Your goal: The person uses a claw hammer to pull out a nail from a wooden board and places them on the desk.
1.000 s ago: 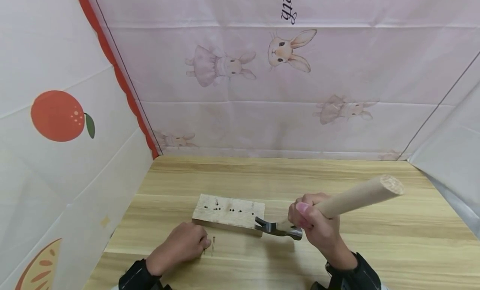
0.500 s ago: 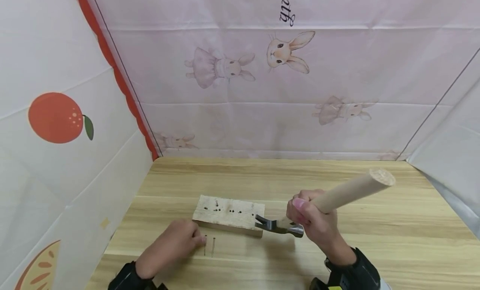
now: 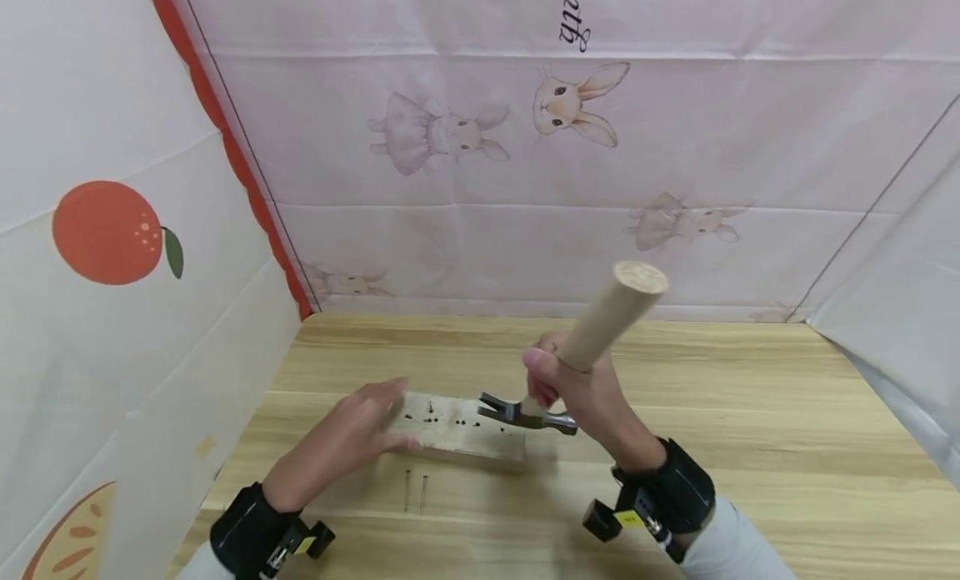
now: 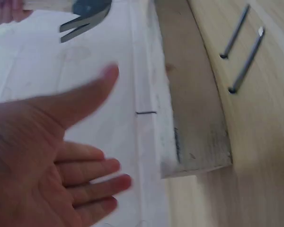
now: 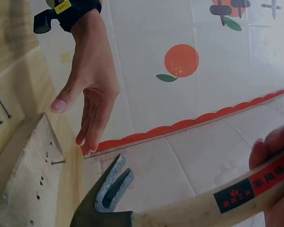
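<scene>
My left hand [image 3: 345,434] hovers by the left end of a pale wooden block [image 3: 450,438], thumb spread from nearly straight fingers. In the left wrist view a gap shows between that hand [image 4: 61,156] and the block [image 4: 189,94]. My right hand [image 3: 585,397] grips a claw hammer [image 3: 615,317] by its wooden handle. The hammer's head hangs over the block's right part, claw pointing left. One nail [image 5: 58,162] sticks out of the block's top, among several dark holes or nail heads. The right wrist view shows the hammer's claw [image 5: 111,187] close up.
Two loose nails [image 4: 246,61] lie side by side on the wooden table [image 3: 712,405], in front of the block. A printed cloth [image 3: 480,255] hangs behind the table, with a white one [image 3: 247,355] along the left.
My left hand has left the loose nails, moved up to the block's left end and spread open. My right hand has brought the hammer left over the block, its handle tilting more upright.
</scene>
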The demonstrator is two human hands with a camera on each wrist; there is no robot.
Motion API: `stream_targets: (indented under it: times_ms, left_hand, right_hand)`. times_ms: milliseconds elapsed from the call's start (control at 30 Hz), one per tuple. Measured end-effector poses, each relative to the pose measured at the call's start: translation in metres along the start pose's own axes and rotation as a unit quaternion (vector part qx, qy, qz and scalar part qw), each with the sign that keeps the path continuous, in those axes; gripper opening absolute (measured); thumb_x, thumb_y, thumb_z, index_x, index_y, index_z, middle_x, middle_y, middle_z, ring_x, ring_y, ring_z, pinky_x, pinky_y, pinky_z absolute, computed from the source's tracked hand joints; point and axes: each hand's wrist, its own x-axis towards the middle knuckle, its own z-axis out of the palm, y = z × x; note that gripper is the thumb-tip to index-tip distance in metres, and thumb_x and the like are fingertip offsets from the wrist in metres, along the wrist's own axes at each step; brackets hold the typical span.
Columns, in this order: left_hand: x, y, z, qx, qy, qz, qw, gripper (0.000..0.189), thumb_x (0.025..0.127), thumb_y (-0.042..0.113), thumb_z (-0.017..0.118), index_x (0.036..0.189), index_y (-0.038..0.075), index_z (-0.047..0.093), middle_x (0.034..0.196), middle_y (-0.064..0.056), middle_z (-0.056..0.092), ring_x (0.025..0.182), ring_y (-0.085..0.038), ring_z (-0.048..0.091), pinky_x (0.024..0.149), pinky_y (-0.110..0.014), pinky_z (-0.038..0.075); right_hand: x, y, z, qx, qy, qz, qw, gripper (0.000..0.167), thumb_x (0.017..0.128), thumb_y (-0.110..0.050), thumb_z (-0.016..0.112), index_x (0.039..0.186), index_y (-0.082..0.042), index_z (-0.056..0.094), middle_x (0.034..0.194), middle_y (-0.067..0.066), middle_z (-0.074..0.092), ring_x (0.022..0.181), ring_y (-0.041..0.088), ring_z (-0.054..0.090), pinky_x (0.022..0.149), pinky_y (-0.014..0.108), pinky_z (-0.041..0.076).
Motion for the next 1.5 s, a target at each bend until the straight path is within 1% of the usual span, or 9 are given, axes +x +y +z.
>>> stream_targets:
  times_ms: [100, 200, 367, 567, 800, 1033, 1167, 1400, 1500]
  left_hand:
    - [0.005, -0.007, 0.007, -0.010, -0.015, 0.010, 0.9998, 0.108, 0.074, 0.050, 0.088, 0.157, -0.001, 0.041, 0.160, -0.022, 0.046, 0.144, -0.041, 0.050, 0.116, -0.054, 0.045]
    - [0.010, -0.014, 0.013, -0.016, -0.021, 0.019, 0.9995, 0.117, 0.070, 0.054, 0.088, 0.159, 0.000, 0.037, 0.163, -0.021, 0.041, 0.148, -0.041, 0.046, 0.118, -0.054, 0.043]
    - [0.018, -0.024, 0.022, -0.029, -0.030, 0.040, 0.9983, 0.120, 0.067, 0.058, 0.089, 0.158, -0.002, 0.038, 0.163, -0.023, 0.041, 0.150, -0.040, 0.044, 0.119, -0.054, 0.041]
    - [0.028, -0.032, 0.033, -0.058, -0.041, 0.054, 0.9960, 0.118, 0.066, 0.055, 0.094, 0.154, -0.004, 0.043, 0.159, -0.023, 0.047, 0.147, -0.039, 0.048, 0.118, -0.053, 0.043]
    - [0.032, -0.036, 0.040, -0.083, -0.056, 0.016, 0.9948, 0.111, 0.064, 0.057, 0.095, 0.151, 0.003, 0.052, 0.154, -0.015, 0.055, 0.140, -0.032, 0.054, 0.112, -0.050, 0.050]
    - [0.035, -0.041, 0.042, -0.107, -0.063, -0.007, 0.9923, 0.104, 0.059, 0.060, 0.096, 0.144, 0.013, 0.060, 0.141, -0.004, 0.062, 0.116, -0.017, 0.059, 0.091, -0.038, 0.055]
    - [0.035, -0.044, 0.045, -0.110, -0.066, -0.008, 0.9916, 0.103, 0.058, 0.062, 0.096, 0.142, 0.015, 0.061, 0.139, -0.001, 0.063, 0.117, -0.015, 0.058, 0.096, -0.039, 0.054]
    - [0.037, -0.043, 0.042, -0.109, -0.070, -0.008, 0.9915, 0.100, 0.058, 0.059, 0.097, 0.140, 0.013, 0.062, 0.139, -0.003, 0.064, 0.123, -0.019, 0.059, 0.102, -0.045, 0.054]
    - [0.038, -0.043, 0.040, -0.109, -0.073, -0.007, 0.9913, 0.100, 0.059, 0.058, 0.097, 0.141, 0.013, 0.062, 0.139, -0.005, 0.063, 0.126, -0.021, 0.059, 0.104, -0.046, 0.053]
  right_hand:
    - [0.012, 0.004, 0.007, -0.036, -0.014, 0.032, 0.9988, 0.037, 0.094, -0.015, 0.059, 0.065, 0.003, 0.046, 0.056, -0.005, 0.049, 0.050, 0.009, 0.048, 0.044, 0.028, 0.043]
    - [0.025, 0.012, 0.016, -0.027, -0.020, 0.040, 0.9986, 0.039, 0.093, -0.017, 0.059, 0.064, 0.004, 0.043, 0.054, -0.005, 0.046, 0.048, 0.009, 0.045, 0.044, 0.026, 0.038]
    - [0.043, 0.024, 0.028, 0.010, -0.027, 0.037, 0.9989, 0.037, 0.089, -0.021, 0.061, 0.066, 0.003, 0.044, 0.056, -0.008, 0.046, 0.048, 0.007, 0.042, 0.046, 0.024, 0.033]
    - [0.057, 0.036, 0.039, -0.011, -0.034, 0.061, 0.9975, 0.023, 0.092, -0.016, 0.062, 0.074, -0.006, 0.051, 0.059, -0.005, 0.049, 0.050, 0.010, 0.044, 0.049, 0.025, 0.036]
    - [0.066, 0.051, 0.050, -0.033, -0.039, 0.101, 0.9935, 0.016, 0.095, -0.010, 0.060, 0.082, -0.005, 0.055, 0.061, -0.002, 0.053, 0.053, 0.012, 0.047, 0.052, 0.026, 0.040]
    - [0.075, 0.060, 0.062, -0.063, -0.045, 0.121, 0.9897, 0.015, 0.094, -0.010, 0.058, 0.081, -0.002, 0.060, 0.061, 0.002, 0.054, 0.052, 0.015, 0.047, 0.054, 0.027, 0.040]
    - [0.077, 0.063, 0.068, -0.089, -0.057, 0.132, 0.9856, 0.017, 0.094, -0.012, 0.057, 0.083, 0.000, 0.063, 0.061, 0.001, 0.053, 0.052, 0.014, 0.047, 0.054, 0.028, 0.039]
    - [0.084, 0.065, 0.076, -0.130, -0.061, 0.143, 0.9791, 0.018, 0.094, -0.012, 0.056, 0.080, -0.003, 0.063, 0.061, 0.002, 0.053, 0.051, 0.014, 0.046, 0.052, 0.028, 0.038]
    - [0.087, 0.065, 0.080, -0.143, -0.065, 0.147, 0.9765, 0.016, 0.096, -0.012, 0.056, 0.085, -0.004, 0.064, 0.062, 0.003, 0.053, 0.051, 0.015, 0.045, 0.051, 0.028, 0.038]
